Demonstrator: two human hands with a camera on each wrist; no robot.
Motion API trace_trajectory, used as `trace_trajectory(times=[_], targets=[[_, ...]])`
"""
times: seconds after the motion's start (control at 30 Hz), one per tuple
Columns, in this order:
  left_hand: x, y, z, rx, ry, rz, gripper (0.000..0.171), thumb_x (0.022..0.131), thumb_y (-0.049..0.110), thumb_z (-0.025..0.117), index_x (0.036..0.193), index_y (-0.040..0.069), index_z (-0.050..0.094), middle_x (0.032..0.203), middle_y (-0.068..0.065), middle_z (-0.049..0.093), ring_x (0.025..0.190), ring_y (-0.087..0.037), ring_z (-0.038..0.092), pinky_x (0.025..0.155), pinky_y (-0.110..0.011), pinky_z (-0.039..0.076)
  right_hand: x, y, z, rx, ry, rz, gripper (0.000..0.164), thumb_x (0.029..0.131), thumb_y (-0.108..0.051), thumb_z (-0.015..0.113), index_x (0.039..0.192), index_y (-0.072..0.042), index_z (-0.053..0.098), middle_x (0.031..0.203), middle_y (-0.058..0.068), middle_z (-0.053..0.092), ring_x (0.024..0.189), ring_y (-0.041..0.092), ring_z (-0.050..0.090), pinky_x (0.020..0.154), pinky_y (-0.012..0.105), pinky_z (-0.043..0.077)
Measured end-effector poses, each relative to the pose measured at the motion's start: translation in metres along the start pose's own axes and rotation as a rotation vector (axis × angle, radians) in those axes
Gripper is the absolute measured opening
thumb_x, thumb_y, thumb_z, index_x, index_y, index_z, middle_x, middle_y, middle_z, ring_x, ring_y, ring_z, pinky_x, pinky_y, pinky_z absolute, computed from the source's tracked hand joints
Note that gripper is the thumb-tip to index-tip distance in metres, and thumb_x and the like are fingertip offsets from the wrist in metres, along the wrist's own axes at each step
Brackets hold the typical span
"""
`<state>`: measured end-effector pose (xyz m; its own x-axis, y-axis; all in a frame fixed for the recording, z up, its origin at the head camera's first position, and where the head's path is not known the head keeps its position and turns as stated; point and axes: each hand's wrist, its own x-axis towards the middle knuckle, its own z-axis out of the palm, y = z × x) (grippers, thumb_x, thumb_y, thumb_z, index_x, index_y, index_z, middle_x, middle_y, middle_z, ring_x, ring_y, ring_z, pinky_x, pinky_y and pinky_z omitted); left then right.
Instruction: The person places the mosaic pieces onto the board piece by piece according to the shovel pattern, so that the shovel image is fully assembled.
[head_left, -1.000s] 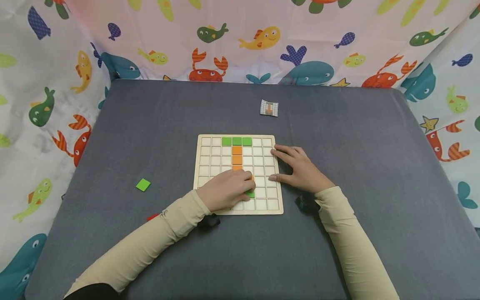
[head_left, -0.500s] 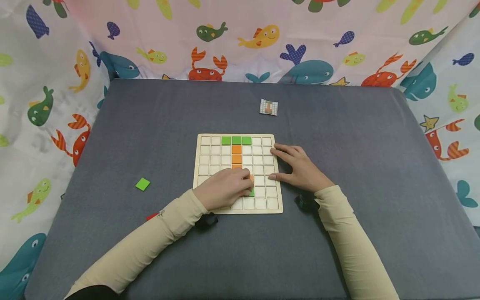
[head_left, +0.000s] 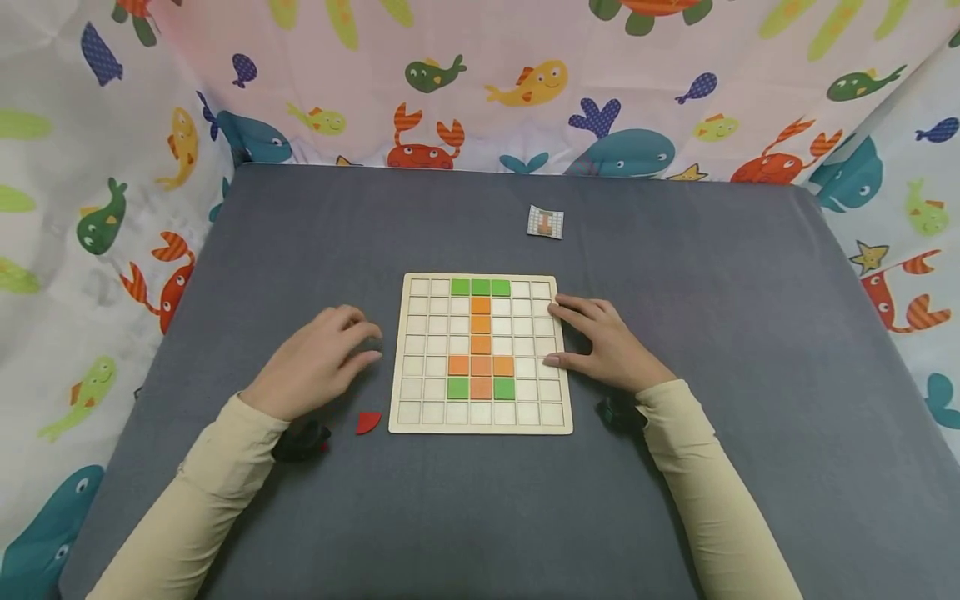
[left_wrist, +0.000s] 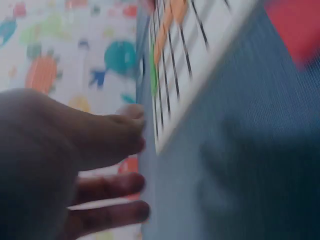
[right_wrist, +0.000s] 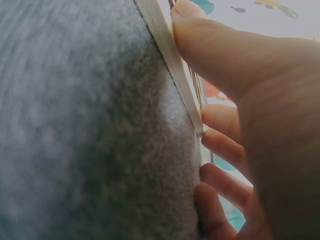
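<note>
A square wooden grid board [head_left: 528, 412] lies mid-table, with green tiles [head_left: 481, 287] in its top row and orange tiles [head_left: 481, 325] running down the middle. More orange and green tiles fill cells lower down. My left hand [head_left: 318, 362] is off the board's left side, fingers loosely bent with nothing seen between them in the left wrist view. Below its fingertips lies a red quarter-round piece [head_left: 367, 422]. My right hand [head_left: 603, 342] rests at the board's right edge, thumb [right_wrist: 215, 45] and fingertips touching the rim.
Behind the board, a small card [head_left: 545, 222] with a printed grid pattern lies on the grey table [head_left: 675, 250]. A bit of red shows beside the dark left wrist camera [head_left: 302, 442]. A curtain [head_left: 480, 92] printed with sea animals surrounds the table.
My left hand has left the board and moved left, over the spot where a loose green tile lay; that tile is now hidden. The lower tiles are uncovered. My right hand keeps its place.
</note>
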<state>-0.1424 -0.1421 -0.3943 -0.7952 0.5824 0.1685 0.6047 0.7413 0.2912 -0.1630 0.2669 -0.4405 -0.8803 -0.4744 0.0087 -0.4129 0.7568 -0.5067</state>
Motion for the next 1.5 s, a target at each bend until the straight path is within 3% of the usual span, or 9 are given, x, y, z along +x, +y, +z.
trace_trajectory(times=[0.23, 0.33, 0.47, 0.63, 0.9, 1.03, 1.13, 1.23, 1.5], targets=[[-0.049, -0.041, -0.021, 0.007, -0.127, -0.286, 0.041, 0.090, 0.032, 0.068, 0.121, 0.006, 0.061, 0.110, -0.016, 0.055, 0.097, -0.032, 0.054, 0.079, -0.051, 0.046, 0.001, 0.000, 0.001, 0.009, -0.002, -0.002, 0.081, 0.081, -0.048, 0.073, 0.147, -0.016, 0.040, 0.153, 0.005, 0.033, 0.134, 0.030, 0.028, 0.104, 0.051, 0.032], [-0.063, -0.050, -0.026, -0.022, -0.169, -0.354, 0.049, 0.088, 0.038, 0.069, 0.124, 0.006, 0.059, 0.106, -0.016, 0.054, 0.089, -0.028, 0.055, 0.073, -0.048, 0.047, 0.000, 0.000, 0.000, 0.018, -0.005, 0.006, 0.081, 0.081, -0.048, 0.073, 0.147, -0.016, 0.040, 0.153, 0.004, 0.032, 0.135, 0.030, 0.027, 0.104, 0.051, 0.032], [-0.069, -0.053, -0.026, -0.030, -0.221, -0.408, 0.057, 0.085, 0.042, 0.071, 0.126, 0.006, 0.057, 0.105, -0.016, 0.055, 0.087, -0.027, 0.057, 0.069, -0.047, 0.048, 0.000, 0.002, 0.000, 0.023, -0.007, 0.009, 0.081, 0.080, -0.050, 0.072, 0.147, -0.017, 0.040, 0.153, 0.004, 0.032, 0.135, 0.030, 0.027, 0.104, 0.052, 0.033], [-0.069, -0.051, -0.019, -0.043, -0.192, -0.377, 0.054, 0.081, 0.037, 0.076, 0.121, 0.004, 0.060, 0.106, -0.016, 0.057, 0.092, -0.030, 0.059, 0.073, -0.050, 0.049, 0.000, 0.002, -0.001, 0.019, -0.002, 0.010, 0.081, 0.080, -0.050, 0.072, 0.147, -0.017, 0.041, 0.152, 0.004, 0.033, 0.135, 0.030, 0.026, 0.104, 0.052, 0.032], [-0.066, -0.045, -0.011, -0.033, -0.111, -0.274, 0.031, 0.082, 0.015, 0.075, 0.109, 0.004, 0.064, 0.098, -0.011, 0.060, 0.085, -0.024, 0.059, 0.071, -0.045, 0.046, 0.001, 0.001, -0.001, 0.016, 0.008, 0.004, 0.081, 0.080, -0.051, 0.073, 0.147, -0.017, 0.041, 0.151, 0.003, 0.035, 0.133, 0.029, 0.029, 0.103, 0.051, 0.034], [-0.065, -0.043, -0.010, -0.028, -0.089, -0.262, 0.031, 0.083, 0.014, 0.074, 0.111, 0.005, 0.064, 0.097, -0.009, 0.061, 0.084, -0.023, 0.060, 0.068, -0.043, 0.040, 0.000, 0.001, -0.001, 0.010, 0.006, 0.008, 0.081, 0.080, -0.050, 0.073, 0.147, -0.017, 0.041, 0.152, 0.003, 0.034, 0.134, 0.029, 0.029, 0.104, 0.050, 0.033], [-0.064, -0.040, -0.010, -0.056, -0.055, -0.239, 0.031, 0.083, 0.011, 0.074, 0.111, 0.005, 0.065, 0.097, -0.008, 0.061, 0.085, -0.022, 0.061, 0.070, -0.043, 0.043, 0.000, 0.001, -0.001, 0.008, 0.005, 0.006, 0.081, 0.080, -0.049, 0.073, 0.147, -0.016, 0.041, 0.152, 0.003, 0.034, 0.135, 0.029, 0.028, 0.104, 0.051, 0.033], [-0.060, -0.034, -0.010, -0.087, -0.026, -0.201, 0.030, 0.082, 0.009, 0.075, 0.110, 0.006, 0.065, 0.096, -0.006, 0.060, 0.085, -0.020, 0.061, 0.071, -0.042, 0.047, 0.000, 0.001, 0.000, 0.009, 0.009, 0.004, 0.081, 0.080, -0.050, 0.073, 0.147, -0.016, 0.041, 0.152, 0.003, 0.034, 0.135, 0.029, 0.028, 0.105, 0.050, 0.032], [-0.043, -0.007, -0.013, -0.171, -0.039, -0.169, 0.034, 0.083, 0.010, 0.075, 0.115, 0.009, 0.063, 0.104, -0.002, 0.060, 0.093, -0.019, 0.062, 0.078, -0.040, 0.051, -0.001, 0.000, -0.001, 0.022, -0.001, 0.004, 0.081, 0.081, -0.049, 0.072, 0.147, -0.016, 0.039, 0.153, 0.004, 0.032, 0.136, 0.029, 0.026, 0.105, 0.051, 0.032]])
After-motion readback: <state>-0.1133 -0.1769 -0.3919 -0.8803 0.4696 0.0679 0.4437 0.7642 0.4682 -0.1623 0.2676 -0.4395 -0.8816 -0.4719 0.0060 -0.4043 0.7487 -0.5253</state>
